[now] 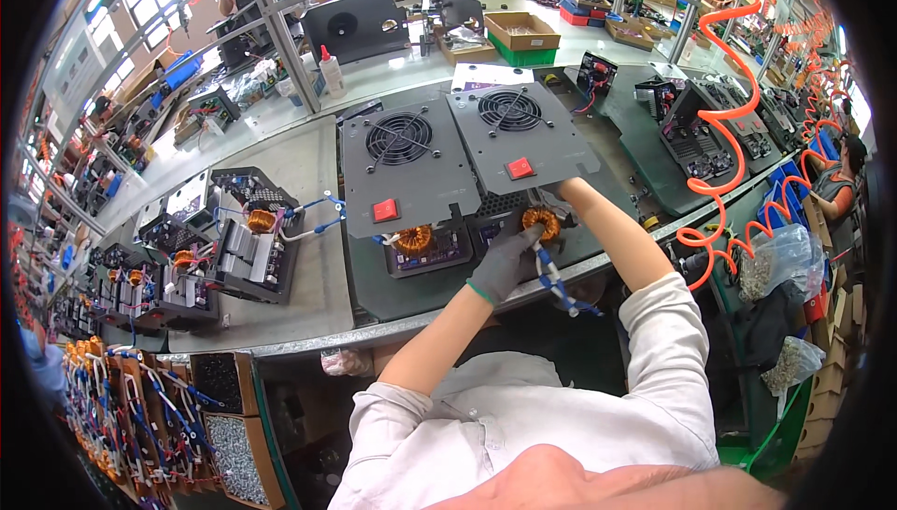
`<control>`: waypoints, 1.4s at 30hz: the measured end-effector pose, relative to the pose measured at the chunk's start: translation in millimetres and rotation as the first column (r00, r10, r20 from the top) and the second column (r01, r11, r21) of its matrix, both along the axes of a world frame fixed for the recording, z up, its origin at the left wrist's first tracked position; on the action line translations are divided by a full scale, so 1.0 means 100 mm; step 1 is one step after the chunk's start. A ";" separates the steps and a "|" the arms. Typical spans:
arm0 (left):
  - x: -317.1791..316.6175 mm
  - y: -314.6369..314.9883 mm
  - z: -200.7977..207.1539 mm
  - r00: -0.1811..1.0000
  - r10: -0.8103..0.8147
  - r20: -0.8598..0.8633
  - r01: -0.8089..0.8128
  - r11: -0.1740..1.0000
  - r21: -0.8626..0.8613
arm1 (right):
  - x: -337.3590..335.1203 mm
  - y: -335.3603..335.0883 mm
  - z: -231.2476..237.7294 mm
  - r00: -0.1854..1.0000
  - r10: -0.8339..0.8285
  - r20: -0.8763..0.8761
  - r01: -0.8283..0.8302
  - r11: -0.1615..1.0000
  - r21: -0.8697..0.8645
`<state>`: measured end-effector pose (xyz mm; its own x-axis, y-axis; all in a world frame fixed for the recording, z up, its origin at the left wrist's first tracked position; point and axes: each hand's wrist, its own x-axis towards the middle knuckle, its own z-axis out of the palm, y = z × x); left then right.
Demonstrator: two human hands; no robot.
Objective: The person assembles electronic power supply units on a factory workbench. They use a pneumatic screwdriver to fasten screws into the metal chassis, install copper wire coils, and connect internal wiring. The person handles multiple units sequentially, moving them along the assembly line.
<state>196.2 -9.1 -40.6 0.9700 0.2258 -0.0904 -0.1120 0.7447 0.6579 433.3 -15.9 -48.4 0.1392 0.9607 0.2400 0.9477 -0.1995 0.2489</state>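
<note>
My left hand (pixel 503 269), in a grey glove with a green cuff, is closed with its fingertips at a copper-wound toroidal coil (pixel 542 222). Blue and white sleeved leads (pixel 553 281) hang from that coil over the bench edge. My right hand (pixel 572 189) reaches in under a dark panel (pixel 523 136) with a fan grille and a red rocker switch; its fingers are hidden there. Left of it stands a matching panel (pixel 406 172), with a second toroidal coil (pixel 412 241) on a circuit board (pixel 430 262) below it.
Several partly built units (pixel 257 244) with heatsinks and coils stand to the left. Bins of leaded coils (pixel 140 407) and screws (pixel 234 459) sit lower left. An orange coiled air hose (pixel 738 127) hangs at the right. A glue bottle (pixel 332 71) stands behind.
</note>
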 end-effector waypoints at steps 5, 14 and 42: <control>0.28 -0.01 -0.30 0.989 0.146 -0.034 -0.150 0.969 -0.199 | -0.03 0.06 0.00 0.990 0.041 -0.136 -0.020 0.988 0.151; 0.29 -0.23 -0.22 0.958 0.279 -0.066 -0.285 0.905 -0.317 | 0.04 0.06 0.09 0.977 0.082 -0.198 -0.038 0.976 0.216; 0.27 -0.27 -0.13 0.929 0.335 -0.160 -0.371 0.844 -0.387 | -0.06 0.13 0.14 0.962 0.161 -0.222 -0.058 0.911 0.408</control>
